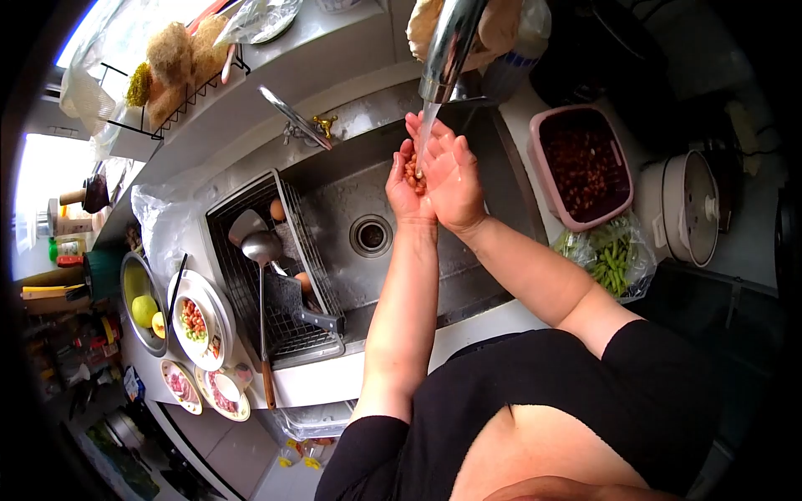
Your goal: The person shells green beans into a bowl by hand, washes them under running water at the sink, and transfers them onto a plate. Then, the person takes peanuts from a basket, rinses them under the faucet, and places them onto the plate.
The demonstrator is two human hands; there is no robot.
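Observation:
My left hand (407,188) is cupped beneath the tap (449,52), holding a small heap of reddish-brown peanuts (413,174). Pressed against its side, my right hand (455,179) lies palm up with fingers stretched out and slightly curved. Water runs from the spout onto the joined hands. Below them is the steel sink (338,196) with its round drain (371,236). To the right, a pink basin (585,222) holds many more of the same peanuts.
A wire rack (316,242) in the sink's left side carries a ladle (262,247), a cleaver (294,299) and eggs (277,210). Plates of chopped food (194,321) stand left. On the right are bagged green pods (612,267) and a lidded white pot (681,207).

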